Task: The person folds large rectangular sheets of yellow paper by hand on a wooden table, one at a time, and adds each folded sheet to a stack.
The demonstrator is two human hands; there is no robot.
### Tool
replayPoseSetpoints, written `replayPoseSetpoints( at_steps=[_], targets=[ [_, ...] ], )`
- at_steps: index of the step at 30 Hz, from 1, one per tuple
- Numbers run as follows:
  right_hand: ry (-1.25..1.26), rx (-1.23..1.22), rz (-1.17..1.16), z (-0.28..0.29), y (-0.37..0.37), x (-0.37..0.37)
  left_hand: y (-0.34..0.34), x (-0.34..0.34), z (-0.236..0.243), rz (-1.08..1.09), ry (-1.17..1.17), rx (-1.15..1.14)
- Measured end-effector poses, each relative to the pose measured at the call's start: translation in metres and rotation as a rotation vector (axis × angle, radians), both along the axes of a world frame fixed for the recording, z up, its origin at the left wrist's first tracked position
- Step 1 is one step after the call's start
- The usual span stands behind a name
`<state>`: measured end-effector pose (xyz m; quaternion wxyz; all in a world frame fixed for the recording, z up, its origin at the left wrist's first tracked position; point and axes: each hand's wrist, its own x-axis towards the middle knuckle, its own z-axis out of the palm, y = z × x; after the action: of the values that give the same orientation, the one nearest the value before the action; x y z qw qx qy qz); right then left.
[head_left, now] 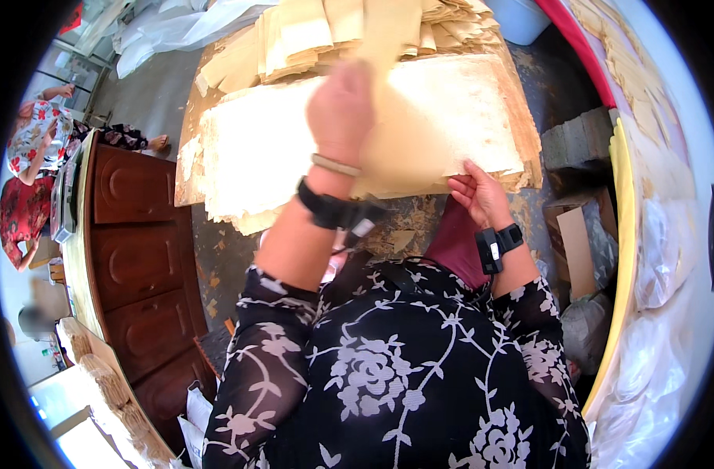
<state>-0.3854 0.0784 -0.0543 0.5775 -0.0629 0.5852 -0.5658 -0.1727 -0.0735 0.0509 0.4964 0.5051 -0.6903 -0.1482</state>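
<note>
A thin tan sheet (pixel 408 144), smeared by motion, hangs over a broad pale stack of sheets (pixel 255 148) on the table in front of me. My left hand (pixel 341 109) is raised over the stack, fingers closed at the tan sheet's far part; its fingertips are blurred. At the near right edge, my right hand (pixel 480 195) has its thumb above and its curled fingers below the tan sheet's near corner. Beyond the pale stack lies a heap of folded tan sheets (pixel 298 35). Both wrists wear black straps with small devices.
A brown wooden cabinet (pixel 142 211) stands left, with people (pixel 37 141) beyond it. Right are grey blocks (pixel 580 139), a cardboard box (pixel 580 242) and a yellow-edged surface (pixel 621 234) with clear plastic bags (pixel 638 359). Flakes litter the floor (pixel 404 223).
</note>
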Motion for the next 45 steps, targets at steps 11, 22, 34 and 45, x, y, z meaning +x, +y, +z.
replayPoseSetpoints(
  at_steps=[11,22,34,45],
  targets=[
    [0.694,-0.207,0.435,0.083,-0.012,0.053,-0.004,0.014,-0.014,-0.087,0.100,0.009],
    [1.899,-0.244,1.024,0.020,-0.074,0.085,-0.047,0.158,0.070,0.252,0.838,-0.122],
    [0.989,-0.538,0.604,0.021,-0.053,0.047,0.058,0.002,0.031,-0.552,-0.303,-0.315],
    [-0.207,-0.141,0.142,0.014,-0.009,0.029,0.128,0.114,-0.101,-0.696,0.087,0.913]
  ],
)
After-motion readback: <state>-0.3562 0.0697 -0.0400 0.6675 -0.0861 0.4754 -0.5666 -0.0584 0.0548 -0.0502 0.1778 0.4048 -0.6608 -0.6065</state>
